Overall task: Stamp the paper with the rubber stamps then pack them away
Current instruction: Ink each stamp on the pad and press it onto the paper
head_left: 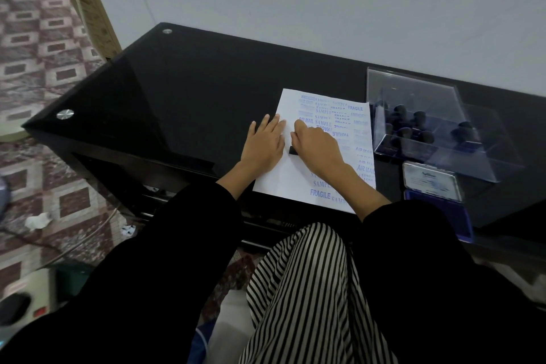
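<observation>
White paper sheet (291, 177), matte, rectangular, lies flat on the glossy black glass table (192, 97), near the front edge; two round brushed-metal studs (65, 114) sit at the table's left corners. Sheet is covered over its right and top parts in blue block-letter prints: SAMPLE, FRAGILE, AIR MAIL. Left hand (264, 145) rests palm-down on the sheet's left margin, fingers straight and together, pressing the paper flat. Right hand (317, 146) is just beside it, fingers curled down round a rubber stamp (293, 151); only a small black blocky corner of the stamp shows under the hand, against the paper at mid-sheet. Whether its face is fully seated on the paper cannot be told, as the hand covers it. To the right of the sheet, a clear, hard-edged plastic box (428, 156) stands with its lid raised; inside it are more stamps (419, 127), dark with rounded knob handles, standing upright in a loose cluster. In front of the box, an ink pad (446, 213) in a blue rectangular case lies open, lid tilted back.
</observation>
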`<action>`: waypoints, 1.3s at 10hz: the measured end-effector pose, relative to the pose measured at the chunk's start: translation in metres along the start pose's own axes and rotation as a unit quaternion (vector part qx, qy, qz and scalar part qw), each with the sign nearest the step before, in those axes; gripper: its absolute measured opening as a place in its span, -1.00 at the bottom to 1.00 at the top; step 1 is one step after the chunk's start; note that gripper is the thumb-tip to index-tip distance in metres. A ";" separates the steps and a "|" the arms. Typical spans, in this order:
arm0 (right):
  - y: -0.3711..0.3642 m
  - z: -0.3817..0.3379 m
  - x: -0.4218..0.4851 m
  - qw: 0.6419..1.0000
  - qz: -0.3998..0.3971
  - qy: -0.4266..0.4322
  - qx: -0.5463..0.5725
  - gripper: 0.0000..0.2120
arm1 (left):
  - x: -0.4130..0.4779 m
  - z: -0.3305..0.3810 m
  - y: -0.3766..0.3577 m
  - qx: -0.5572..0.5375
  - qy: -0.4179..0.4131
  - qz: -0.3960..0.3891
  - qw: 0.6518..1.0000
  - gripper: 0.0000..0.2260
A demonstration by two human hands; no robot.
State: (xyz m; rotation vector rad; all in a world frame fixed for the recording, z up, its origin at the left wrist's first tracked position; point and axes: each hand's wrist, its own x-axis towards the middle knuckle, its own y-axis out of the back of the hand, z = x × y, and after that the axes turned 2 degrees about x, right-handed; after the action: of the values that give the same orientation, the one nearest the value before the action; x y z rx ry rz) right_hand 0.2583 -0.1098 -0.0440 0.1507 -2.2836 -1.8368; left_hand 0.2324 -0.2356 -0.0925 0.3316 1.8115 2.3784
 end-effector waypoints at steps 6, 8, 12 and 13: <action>0.004 0.003 0.014 0.999 -0.012 -0.006 0.030 -0.81 | -0.001 0.000 -0.001 -0.004 -0.005 0.013 1.000 -0.59; 0.004 0.005 0.019 0.998 -0.022 -0.012 0.049 -0.79 | -0.001 -0.001 -0.001 -0.008 -0.009 0.018 1.000 -0.59; 0.004 0.004 0.010 0.999 -0.010 0.004 0.040 -0.81 | -0.001 0.001 -0.001 -0.006 -0.004 0.020 1.000 -0.59; 0.002 0.003 0.006 0.999 -0.005 0.006 0.034 -0.83 | -0.002 0.002 0.000 -0.005 -0.003 0.018 1.000 -0.59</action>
State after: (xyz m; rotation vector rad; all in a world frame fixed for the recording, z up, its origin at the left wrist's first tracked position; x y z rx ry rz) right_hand 0.2517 -0.1078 -0.0424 0.1837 -2.3432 -1.7578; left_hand 0.2344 -0.2346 -0.0922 0.3739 1.8043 2.4074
